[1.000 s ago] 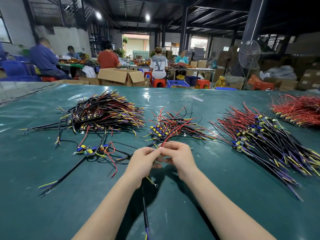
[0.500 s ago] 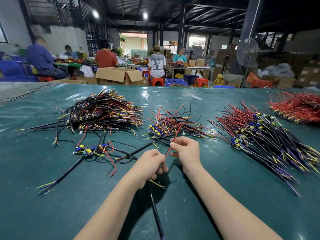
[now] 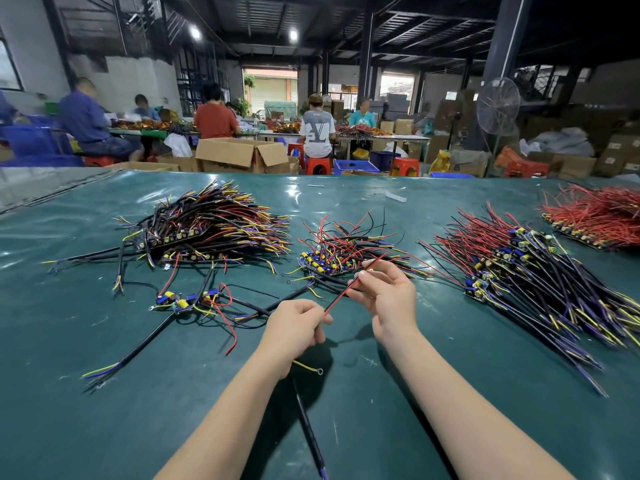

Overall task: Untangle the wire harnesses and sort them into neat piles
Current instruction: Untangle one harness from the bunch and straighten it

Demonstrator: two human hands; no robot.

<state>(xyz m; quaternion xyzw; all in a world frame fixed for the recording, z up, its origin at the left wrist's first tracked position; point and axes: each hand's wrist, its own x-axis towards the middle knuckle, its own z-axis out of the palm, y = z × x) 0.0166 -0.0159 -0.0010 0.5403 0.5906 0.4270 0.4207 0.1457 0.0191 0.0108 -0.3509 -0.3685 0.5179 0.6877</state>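
One thin red wire [image 3: 341, 296] is stretched between the hands, just above the dark green table mat [image 3: 104, 427]. Its upper part is pinched by the right hand [image 3: 388, 296]; its lower end is gripped in the curled left hand [image 3: 294, 323], from which a black sheathed cable [image 3: 309, 427] hangs toward the viewer. A small pile of red, black and yellow wire harnesses [image 3: 346, 251] lies just beyond.
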